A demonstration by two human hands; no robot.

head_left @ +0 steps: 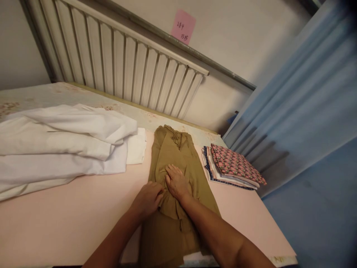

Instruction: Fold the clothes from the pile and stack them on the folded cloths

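Olive-brown trousers [178, 152] lie lengthwise before me, with the drawstring waist at the far end and the lower part toward me. One part of the cloth is folded over and bunched in the middle. My left hand [149, 195] is at the left edge of this fold, its fingers closed on the trouser fabric. My right hand [176, 180] rests on top of the trousers, palm down with fingers stretched out, just right of and beyond the left hand. Creases run through the cloth around both hands.
A heap of white cloth [69, 137] covers the left side of the pink-topped table [92, 216]. At right sits a folded fabric stack [237, 165] with a patterned top piece. Behind are a radiator [125, 56] and a pink note [183, 26]; a blue curtain [301, 85] hangs at right.
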